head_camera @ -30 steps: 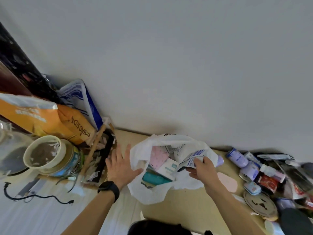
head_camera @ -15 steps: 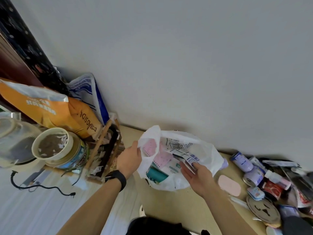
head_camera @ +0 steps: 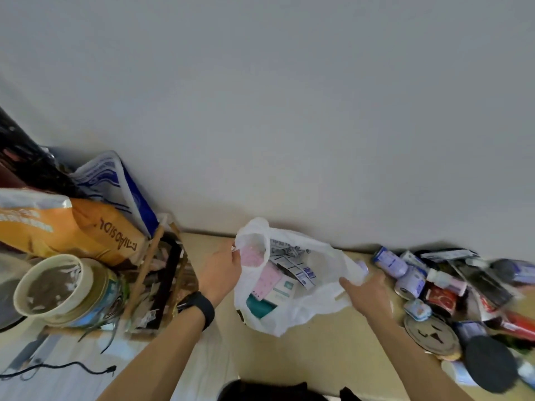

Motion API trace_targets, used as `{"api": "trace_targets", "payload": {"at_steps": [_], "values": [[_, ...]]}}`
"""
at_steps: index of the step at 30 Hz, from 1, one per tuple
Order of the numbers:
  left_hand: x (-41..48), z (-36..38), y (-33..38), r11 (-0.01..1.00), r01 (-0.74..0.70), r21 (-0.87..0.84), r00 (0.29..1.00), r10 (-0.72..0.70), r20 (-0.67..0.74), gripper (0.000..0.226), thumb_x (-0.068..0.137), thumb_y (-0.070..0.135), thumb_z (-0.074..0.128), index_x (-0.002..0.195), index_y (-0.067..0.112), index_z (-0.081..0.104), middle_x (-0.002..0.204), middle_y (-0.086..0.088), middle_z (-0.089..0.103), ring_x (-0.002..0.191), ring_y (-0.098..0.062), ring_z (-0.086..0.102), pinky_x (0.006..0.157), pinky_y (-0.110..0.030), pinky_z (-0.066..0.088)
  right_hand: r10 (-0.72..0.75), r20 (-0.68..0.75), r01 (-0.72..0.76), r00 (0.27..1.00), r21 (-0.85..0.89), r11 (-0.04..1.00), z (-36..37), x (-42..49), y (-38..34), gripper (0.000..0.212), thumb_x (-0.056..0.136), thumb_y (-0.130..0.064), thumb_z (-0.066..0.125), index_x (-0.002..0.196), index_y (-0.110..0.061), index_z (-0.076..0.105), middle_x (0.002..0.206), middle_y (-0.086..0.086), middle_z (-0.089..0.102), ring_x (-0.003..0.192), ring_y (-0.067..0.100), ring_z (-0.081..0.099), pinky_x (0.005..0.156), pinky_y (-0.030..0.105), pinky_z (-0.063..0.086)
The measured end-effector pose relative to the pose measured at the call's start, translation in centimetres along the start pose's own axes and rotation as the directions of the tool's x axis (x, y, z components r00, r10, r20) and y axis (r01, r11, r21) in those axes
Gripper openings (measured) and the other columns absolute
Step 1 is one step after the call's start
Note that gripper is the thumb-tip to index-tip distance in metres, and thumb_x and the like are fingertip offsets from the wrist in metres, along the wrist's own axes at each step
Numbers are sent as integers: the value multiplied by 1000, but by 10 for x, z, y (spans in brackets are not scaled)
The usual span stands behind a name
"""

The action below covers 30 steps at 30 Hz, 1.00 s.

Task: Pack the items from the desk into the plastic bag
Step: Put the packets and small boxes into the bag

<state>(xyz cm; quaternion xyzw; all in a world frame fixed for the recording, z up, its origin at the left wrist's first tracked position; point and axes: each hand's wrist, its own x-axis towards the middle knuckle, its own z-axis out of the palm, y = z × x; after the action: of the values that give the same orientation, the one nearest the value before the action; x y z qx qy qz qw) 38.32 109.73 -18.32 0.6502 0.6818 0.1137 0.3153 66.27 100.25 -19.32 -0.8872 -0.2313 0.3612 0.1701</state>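
A white plastic bag (head_camera: pixel 315 305) lies open on the wooden desk (head_camera: pixel 327 351) by the wall. Inside it I see pink blister sheets (head_camera: pixel 267 282), a teal box (head_camera: pixel 259 306), a white carton and a blue-printed leaflet (head_camera: pixel 301 270). My left hand (head_camera: pixel 221 274), with a black watch on its wrist, pinches the bag's left rim. My right hand (head_camera: pixel 366 293) grips the bag's right rim. Between them the mouth is spread wide.
Right of the bag lies a heap of small items: purple-white bottles (head_camera: pixel 389 261), a red tin (head_camera: pixel 440 295), a round lid (head_camera: pixel 431 335), a black disc (head_camera: pixel 492 363). To the left stand a wooden rack (head_camera: pixel 162 279), an orange sack (head_camera: pixel 75 227) and a tub (head_camera: pixel 58 287).
My right hand has let go of the leaflet, which now lies inside the bag, and has moved right to take the bag's right rim. The left hand keeps hold of the left rim.
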Motion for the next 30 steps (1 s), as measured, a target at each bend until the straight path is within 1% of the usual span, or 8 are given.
{"api": "trace_targets", "payload": {"at_steps": [2,5,8,10,15,20,24,30], "values": [[4,-3,2,999,-34,-27,999,34,-18,20,104,27,38,102,16,55,95,-9,65,76,-22,55,68,-31,39,5,81,-3,997,-25,1000,-1,13,12,62,78,-49,62,120,-4,60,103,15,71,90,32,66,81,39,53],[11,-9,0,997,-57,-52,990,50,-132,22,104,25,40,114,11,55,95,-13,66,75,-28,57,65,-34,40,-31,-39,45,999,418,907,-19,11,-10,16,90,-21,61,86,-5,62,76,11,62,65,23,52,65,35,40],[14,-15,-4,998,-13,-68,970,-4,-243,23,103,28,42,108,10,54,86,-11,63,72,-30,57,61,-35,39,-46,-176,154,983,667,729,-48,12,-37,14,89,-17,61,79,-7,61,60,14,56,55,23,49,55,30,39],[19,-12,-7,999,12,38,989,-6,-146,25,102,32,42,114,12,52,89,-12,64,74,-32,59,64,-38,47,-121,-145,182,982,568,802,-54,14,-43,21,90,-14,59,70,-8,55,57,13,55,50,21,47,47,26,39],[21,7,-5,978,-30,207,996,13,86,42,95,37,45,132,18,44,122,-9,62,97,-30,63,81,-43,54,-193,29,173,981,333,927,-44,19,-27,13,91,-15,58,90,-7,48,70,1,53,71,23,50,55,30,34],[1,21,24,917,-125,379,979,176,-104,77,89,51,54,152,25,19,151,-10,32,132,-35,39,103,-50,41,-239,-4,224,971,375,900,-48,13,-7,34,91,-24,67,115,-10,47,89,-4,59,79,14,53,64,28,40],[-1,36,62,769,-347,537,900,434,-39,70,86,45,59,148,24,33,155,-11,27,139,-35,30,112,-52,28,-297,-99,313,950,349,884,-50,17,25,67,88,-47,67,144,-17,43,131,-7,55,108,12,55,90,33,45],[-11,95,150,699,-563,440,804,587,95,64,87,43,57,146,26,37,152,-7,33,135,-30,34,112,-51,30,-335,-213,375,918,183,909,-69,16,96,52,91,-45,63,138,-30,49,137,-5,53,125,18,49,102,39,43]]}}
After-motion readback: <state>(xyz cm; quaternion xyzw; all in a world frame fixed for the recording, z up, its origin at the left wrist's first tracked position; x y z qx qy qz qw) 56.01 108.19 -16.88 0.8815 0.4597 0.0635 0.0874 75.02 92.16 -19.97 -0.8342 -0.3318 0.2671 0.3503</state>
